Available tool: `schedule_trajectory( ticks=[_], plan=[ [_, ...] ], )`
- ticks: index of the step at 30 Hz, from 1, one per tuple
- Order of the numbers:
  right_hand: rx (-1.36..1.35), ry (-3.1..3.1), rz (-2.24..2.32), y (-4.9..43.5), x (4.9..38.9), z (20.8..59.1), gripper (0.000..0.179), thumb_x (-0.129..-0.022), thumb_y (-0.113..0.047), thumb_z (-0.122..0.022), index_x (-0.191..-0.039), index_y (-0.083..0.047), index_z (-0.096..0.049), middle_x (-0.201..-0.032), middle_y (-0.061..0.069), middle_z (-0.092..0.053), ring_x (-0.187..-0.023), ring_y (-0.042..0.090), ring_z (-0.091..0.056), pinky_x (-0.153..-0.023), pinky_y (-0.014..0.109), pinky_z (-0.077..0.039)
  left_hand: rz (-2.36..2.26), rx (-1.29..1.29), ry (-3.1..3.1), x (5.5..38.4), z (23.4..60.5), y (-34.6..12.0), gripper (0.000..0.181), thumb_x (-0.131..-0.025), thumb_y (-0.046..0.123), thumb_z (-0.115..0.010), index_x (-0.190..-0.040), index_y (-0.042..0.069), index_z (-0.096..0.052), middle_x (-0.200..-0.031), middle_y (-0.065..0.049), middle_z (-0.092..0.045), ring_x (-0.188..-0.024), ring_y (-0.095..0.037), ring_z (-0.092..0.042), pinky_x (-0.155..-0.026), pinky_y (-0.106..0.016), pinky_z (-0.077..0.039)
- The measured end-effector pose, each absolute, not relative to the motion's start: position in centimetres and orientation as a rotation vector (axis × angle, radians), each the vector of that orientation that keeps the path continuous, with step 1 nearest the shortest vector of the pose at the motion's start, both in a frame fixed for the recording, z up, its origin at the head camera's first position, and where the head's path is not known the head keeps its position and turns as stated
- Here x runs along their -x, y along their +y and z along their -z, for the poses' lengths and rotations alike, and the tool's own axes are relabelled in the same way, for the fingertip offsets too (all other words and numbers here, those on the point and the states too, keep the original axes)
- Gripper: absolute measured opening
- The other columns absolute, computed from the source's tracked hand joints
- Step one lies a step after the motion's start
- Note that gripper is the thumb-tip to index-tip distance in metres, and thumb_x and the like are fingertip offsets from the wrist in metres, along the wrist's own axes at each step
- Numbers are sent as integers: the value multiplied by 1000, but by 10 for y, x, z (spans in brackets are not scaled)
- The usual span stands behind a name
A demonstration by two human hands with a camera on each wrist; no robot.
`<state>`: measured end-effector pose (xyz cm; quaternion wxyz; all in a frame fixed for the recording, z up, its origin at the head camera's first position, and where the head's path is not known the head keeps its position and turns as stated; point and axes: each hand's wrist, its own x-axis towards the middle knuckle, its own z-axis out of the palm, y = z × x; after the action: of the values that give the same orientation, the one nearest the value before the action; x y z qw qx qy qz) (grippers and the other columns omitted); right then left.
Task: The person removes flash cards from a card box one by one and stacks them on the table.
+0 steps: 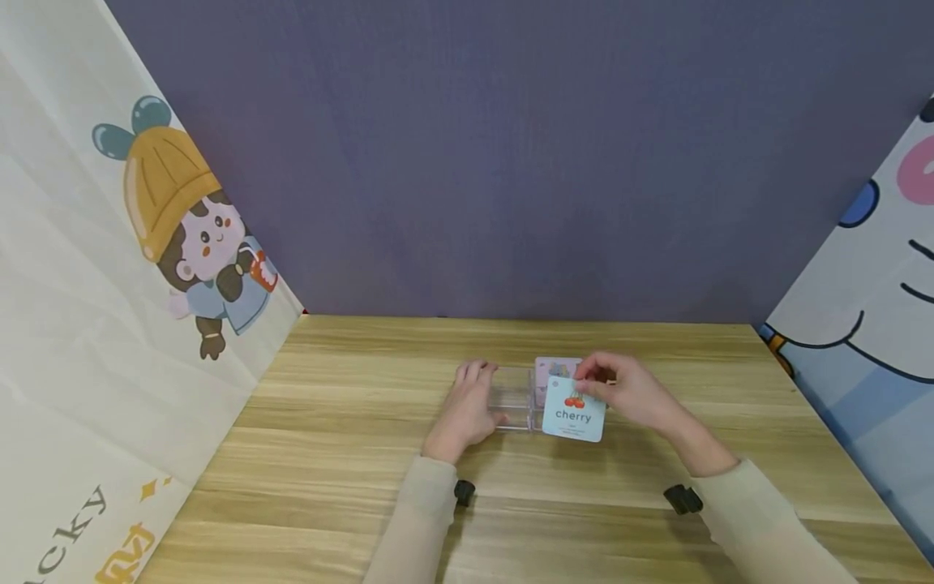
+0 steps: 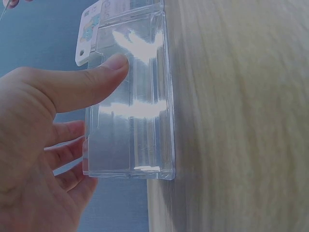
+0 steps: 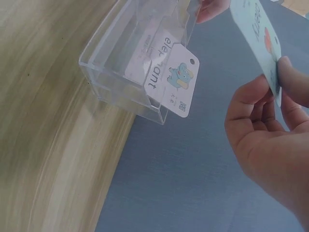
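My right hand (image 1: 633,395) pinches a pale blue flashcard (image 1: 574,426) by its top edge, between thumb and fingertips. The card reads "cherry" and has red cherries printed on it. It overlaps the right part of a clear plastic divided box (image 2: 113,140) in the head view. Around the left end of that box my left hand (image 1: 467,408) holds on, thumb on the near wall and fingers behind. A pinkish elephant card (image 3: 176,79) leans upright in the box's right compartment, rising above the rim. The left compartment shows no cards.
Below the box lies a wood-grain table (image 1: 350,454). A grey-blue wall panel (image 1: 467,162) stands along its back edge, with a printed white sheet (image 1: 66,284) on the left and another cartoon sheet (image 1: 876,284) on the right.
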<state>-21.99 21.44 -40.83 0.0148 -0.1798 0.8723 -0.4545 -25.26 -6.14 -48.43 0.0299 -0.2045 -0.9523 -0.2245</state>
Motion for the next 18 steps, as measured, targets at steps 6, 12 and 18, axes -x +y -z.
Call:
schedule_trajectory(
  ticks=[6,12,18],
  plan=[
    [571,2691,1413,215,217,411,4,-94,-5,-71,-97,-6,-68,-88,6,-62,-81,23,-56,-65,26,-49,685,625,-2943,252,483,-60,88,-81,33,-87,-151,4,-42,-153,-12,-40,-145,-29,-29,-122,-39,-28],
    [566,2670,1398,214,214,419,5,-93,-5,-71,-96,-6,-68,-87,5,-62,-81,23,-55,-66,26,-49,679,625,-2948,252,484,-60,88,-81,33,-86,-151,4,-42,-153,-11,-40,-146,-29,-29,-122,-40,-28],
    [568,2679,1394,215,215,430,6,-92,-4,-71,-94,-9,-68,-87,4,-62,-81,22,-56,-67,26,-49,674,629,-2939,253,484,-60,88,-81,32,-87,-151,4,-42,-153,-12,-40,-145,-30,-29,-122,-41,-28]
  ],
)
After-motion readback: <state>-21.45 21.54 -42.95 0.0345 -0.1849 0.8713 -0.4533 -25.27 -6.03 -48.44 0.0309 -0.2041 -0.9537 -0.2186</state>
